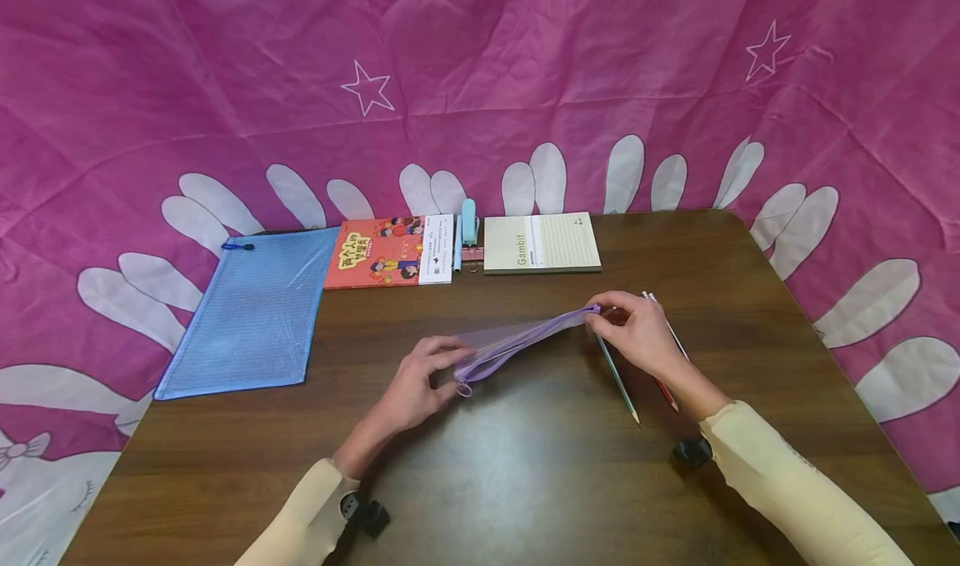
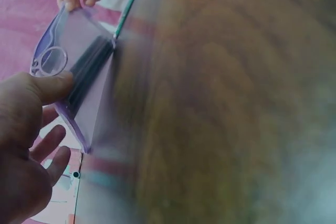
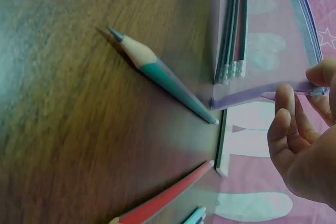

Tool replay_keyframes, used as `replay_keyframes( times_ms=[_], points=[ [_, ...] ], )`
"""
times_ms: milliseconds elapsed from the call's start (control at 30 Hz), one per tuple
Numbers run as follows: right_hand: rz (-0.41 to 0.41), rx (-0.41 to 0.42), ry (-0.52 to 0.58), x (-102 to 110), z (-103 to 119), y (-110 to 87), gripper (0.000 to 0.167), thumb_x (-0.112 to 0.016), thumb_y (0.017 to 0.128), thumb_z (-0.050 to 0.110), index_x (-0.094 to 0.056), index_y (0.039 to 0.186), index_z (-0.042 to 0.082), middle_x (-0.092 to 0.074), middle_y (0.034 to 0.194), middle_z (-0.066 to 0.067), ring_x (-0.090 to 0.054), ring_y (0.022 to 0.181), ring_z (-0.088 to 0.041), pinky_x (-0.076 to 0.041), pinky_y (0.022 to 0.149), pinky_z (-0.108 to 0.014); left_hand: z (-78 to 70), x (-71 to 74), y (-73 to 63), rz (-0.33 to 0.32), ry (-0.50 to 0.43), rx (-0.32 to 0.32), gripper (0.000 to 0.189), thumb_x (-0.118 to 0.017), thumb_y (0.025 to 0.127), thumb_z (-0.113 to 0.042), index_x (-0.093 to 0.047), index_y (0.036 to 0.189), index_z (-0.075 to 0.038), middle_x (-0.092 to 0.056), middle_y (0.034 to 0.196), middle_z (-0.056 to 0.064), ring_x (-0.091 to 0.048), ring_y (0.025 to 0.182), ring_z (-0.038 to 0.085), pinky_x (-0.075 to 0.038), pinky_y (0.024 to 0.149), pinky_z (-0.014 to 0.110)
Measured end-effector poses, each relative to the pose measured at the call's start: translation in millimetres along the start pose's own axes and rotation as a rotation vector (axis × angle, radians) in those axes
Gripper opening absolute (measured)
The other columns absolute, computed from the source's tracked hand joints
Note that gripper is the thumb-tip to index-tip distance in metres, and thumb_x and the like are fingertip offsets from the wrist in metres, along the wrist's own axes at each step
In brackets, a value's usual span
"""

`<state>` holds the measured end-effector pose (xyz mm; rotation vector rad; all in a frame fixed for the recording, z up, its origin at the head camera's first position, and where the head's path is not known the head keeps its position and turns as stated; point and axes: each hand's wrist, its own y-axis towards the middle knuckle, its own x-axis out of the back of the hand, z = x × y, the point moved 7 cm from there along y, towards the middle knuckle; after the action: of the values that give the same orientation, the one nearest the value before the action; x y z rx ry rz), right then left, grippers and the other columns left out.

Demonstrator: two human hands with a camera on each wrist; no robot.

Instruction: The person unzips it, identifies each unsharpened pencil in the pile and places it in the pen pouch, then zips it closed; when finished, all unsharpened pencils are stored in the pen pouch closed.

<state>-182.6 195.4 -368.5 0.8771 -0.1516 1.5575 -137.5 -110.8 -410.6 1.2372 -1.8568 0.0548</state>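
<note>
A translucent purple zip pouch point(image 1: 525, 341) is stretched between the two hands over the middle of the table. My left hand point(image 1: 412, 387) pinches its near left end, thumb in front beside the zipper's ring pull point(image 2: 53, 60). At the far right corner my right hand point(image 1: 633, 333) pinches the purple zipper end between thumb and fingertips. Several dark pencils point(image 3: 231, 30) show through the pouch wall in the right wrist view. Below the right hand, a green pencil point(image 1: 618, 380) lies on the wood, its tip toward the near side. Beside it is a red pencil point(image 1: 666, 393), partly covered by that hand.
On the left of the table point(image 1: 525, 483) lies a blue mesh zip folder point(image 1: 251, 316). Along the back edge are a red booklet point(image 1: 375, 253), a light blue stapler point(image 1: 468, 222), a pink binder clip point(image 1: 472, 254) and a notepad point(image 1: 562, 241). Pink cloth point(image 1: 480, 66) hangs behind.
</note>
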Motion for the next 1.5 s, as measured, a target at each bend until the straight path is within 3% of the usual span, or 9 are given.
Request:
replay_keyframes(
  times_ms=[233, 433, 567, 700, 800, 967, 1200, 1500],
  points=[
    [0.011, 0.045, -0.058, 4, 3, -3.4, 0.017, -0.077, 0.081, 0.003, -0.073, 0.097, 0.004, -0.069, 0.086, -0.006, -0.058, 0.067, -0.019, -0.047, 0.056, -0.029, -1.6, 4.7, 4.1, -0.118, -0.032, -0.017, 0.031, -0.080, 0.078, 0.003, -0.077, 0.108, -0.006, -0.069, 0.112, 0.007, -0.060, 0.107, 0.025, -0.051, 0.086, 0.042],
    [0.079, 0.195, -0.358, -7, 35, -9.0, 0.047, -0.086, 0.070, 0.020, -0.068, 0.110, 0.003, -0.058, 0.114, -0.020, -0.056, 0.095, -0.037, -0.046, 0.076, -0.049, -2.7, 9.7, 7.8, -0.193, -0.062, -0.014, 0.026, -0.081, 0.077, 0.003, -0.078, 0.103, -0.001, -0.071, 0.104, 0.009, -0.064, 0.098, 0.025, -0.053, 0.081, 0.037],
    [0.099, 0.362, -0.477, -29, 74, -11.2, 0.061, -0.089, 0.070, 0.025, -0.063, 0.122, 0.007, -0.050, 0.129, -0.023, -0.048, 0.111, -0.042, -0.040, 0.083, -0.054, -2.7, 12.8, 8.8, -0.235, -0.082, -0.015, 0.025, -0.082, 0.075, 0.005, -0.079, 0.099, 0.000, -0.071, 0.100, 0.010, -0.065, 0.094, 0.026, -0.052, 0.080, 0.031],
    [0.175, 0.532, -0.495, -63, 112, -10.7, 0.058, -0.086, 0.078, 0.022, -0.060, 0.129, 0.012, -0.050, 0.133, -0.018, -0.047, 0.117, -0.038, -0.041, 0.089, -0.054, 0.3, 12.6, 9.9, -0.243, -0.108, 0.014, 0.026, -0.081, 0.074, 0.006, -0.079, 0.100, -0.001, -0.071, 0.100, 0.009, -0.066, 0.093, 0.025, -0.051, 0.081, 0.027],
    [0.253, 0.609, -0.511, -87, 131, -7.4, 0.052, -0.084, 0.081, 0.022, -0.063, 0.127, 0.016, -0.052, 0.134, -0.014, -0.048, 0.120, -0.034, -0.043, 0.092, -0.052, 1.7, 9.5, 10.7, -0.247, -0.138, 0.023, 0.027, -0.080, 0.075, 0.009, -0.078, 0.100, 0.000, -0.071, 0.100, 0.010, -0.066, 0.093, 0.026, -0.052, 0.081, 0.026],
    [0.332, 0.660, -0.546, -108, 142, 1.0, 0.050, -0.084, 0.080, 0.024, -0.067, 0.127, 0.018, -0.054, 0.133, -0.012, -0.048, 0.119, -0.032, -0.044, 0.090, -0.048, -4.6, 6.7, 13.6, -0.246, -0.151, 0.024, 0.022, -0.078, 0.076, 0.013, -0.078, 0.095, 0.002, -0.070, 0.099, 0.014, -0.068, 0.090, 0.030, -0.055, 0.080, 0.034],
    [0.344, 0.668, -0.489, -117, 144, 6.8, 0.049, -0.084, 0.081, 0.029, -0.069, 0.126, 0.015, -0.059, 0.127, -0.010, -0.050, 0.114, -0.031, -0.044, 0.087, -0.046, -2.1, 4.7, 14.8, -0.221, -0.149, 0.020, 0.015, -0.078, 0.077, 0.009, -0.079, 0.085, -0.003, -0.070, 0.102, 0.011, -0.066, 0.096, 0.028, -0.054, 0.081, 0.042],
    [0.294, 0.608, -0.343, -122, 150, 8.5, 0.040, -0.086, 0.078, 0.023, -0.069, 0.113, 0.013, -0.066, 0.108, -0.001, -0.053, 0.103, -0.025, -0.039, 0.086, -0.044, -5.5, 4.0, 13.1, -0.256, -0.111, 0.010, 0.018, -0.075, 0.073, 0.016, -0.077, 0.079, 0.000, -0.069, 0.098, 0.013, -0.064, 0.087, 0.028, -0.056, 0.071, 0.034]
  ],
)
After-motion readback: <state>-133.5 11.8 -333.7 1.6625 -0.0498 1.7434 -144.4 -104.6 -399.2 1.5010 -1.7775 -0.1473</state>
